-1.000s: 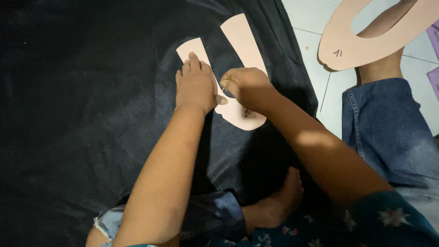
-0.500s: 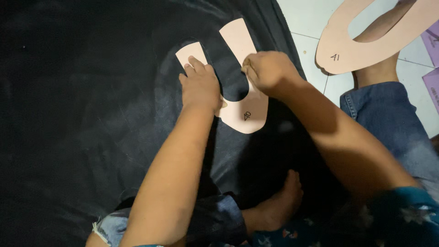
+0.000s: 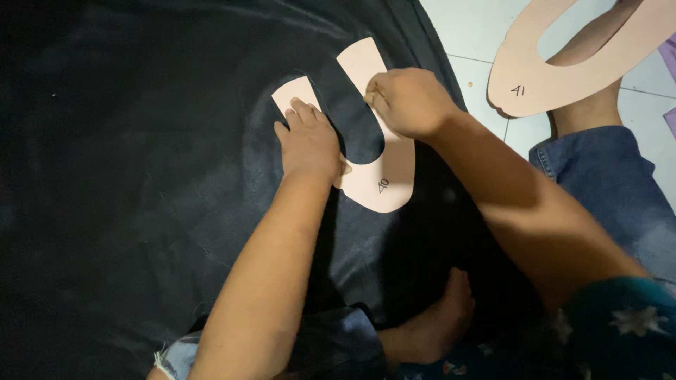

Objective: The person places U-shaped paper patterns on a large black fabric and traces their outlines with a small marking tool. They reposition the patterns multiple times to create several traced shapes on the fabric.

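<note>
Two hands on one U-shaped tan template (image 3: pixel 384 184), lying flat on black sheet material (image 3: pixel 141 176) spread over the floor, open end pointing to about 12 o'clock. Left hand (image 3: pixel 310 144) presses flat on the left leg, fingers extended and together, gripping nothing. Right hand (image 3: pixel 408 102) is curled over the right leg near its tip, fingers bunched tight; can't tell what they pinch, if anything. Template looks like thin card: light, stiff in plane, bends easily, would skate on the smooth sheet unless pinned; best held by palm pressure on a leg, or lifted by an outer edge. Sheet looks soft and limp, creased at 12 o'clock. White tiled floor (image 3: pixel 472 28) at 1 o'clock; a second, larger tan template (image 3: pixel 521 77) at 2 o'clock, well apart; bare foot (image 3: pixel 429 327) at 6 o'clock.
</note>
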